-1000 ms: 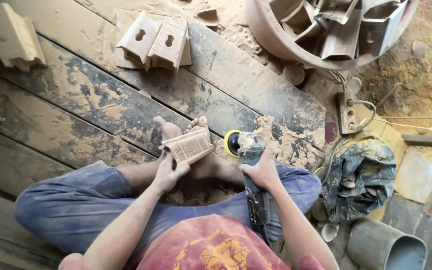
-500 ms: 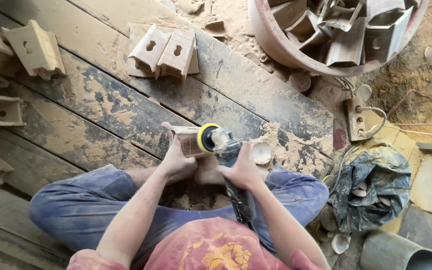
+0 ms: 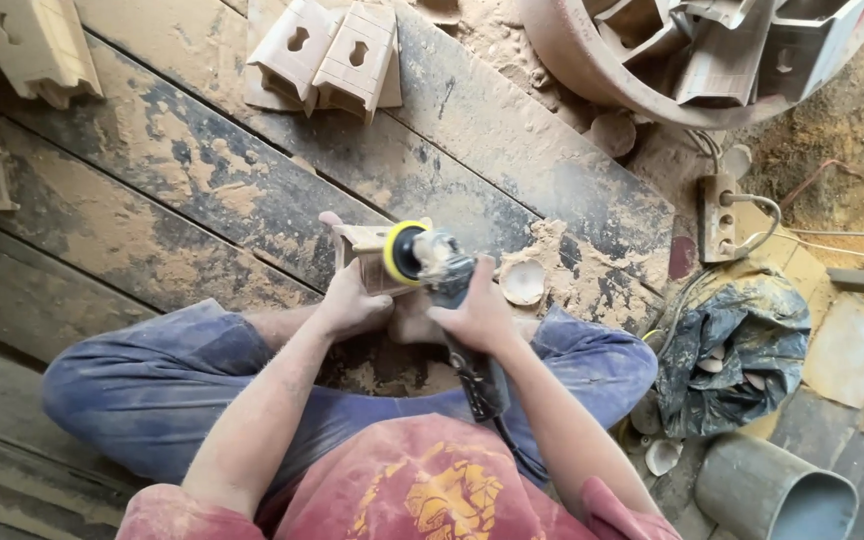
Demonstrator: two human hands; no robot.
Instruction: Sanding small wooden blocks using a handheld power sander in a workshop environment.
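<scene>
Wooden block (image 3: 364, 250) gripped in left hand (image 3: 352, 300) fingers, right hand (image 3: 477, 315) fingers wrapped round sander (image 3: 432, 262) touching it

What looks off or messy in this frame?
Sawdust lies heaped on the plank floor, thickest beside the right hand holding the sander. A power strip sits in the dust with cables trailing. The left hand steadies a wooden block. Nothing looks broken.

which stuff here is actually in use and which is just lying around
In use:
left hand holding the small carved wooden block
right hand gripping the power sander with a yellow-rimmed disc

Lying about:
pair of keyhole-cut wooden blocks
round tub of wood pieces
power strip
crumpled dark bag
grey pipe
</scene>
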